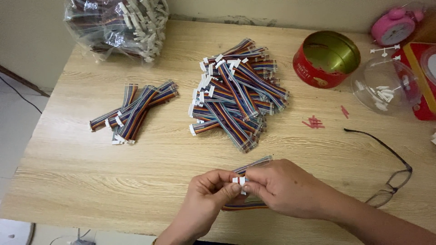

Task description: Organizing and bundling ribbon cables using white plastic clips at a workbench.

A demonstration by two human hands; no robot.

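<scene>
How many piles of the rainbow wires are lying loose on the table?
2. A big pile lies mid-table and a small pile to its left. More wires sit in the plastic bag at the back, and some between the hands.

Red tin (pixel 326 59), pink clock (pixel 396 26), spectacles (pixel 389 170).

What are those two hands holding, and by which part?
Both the left hand and right hand pinch a rainbow ribbon cable at its white connector end, between the fingertips.
</scene>
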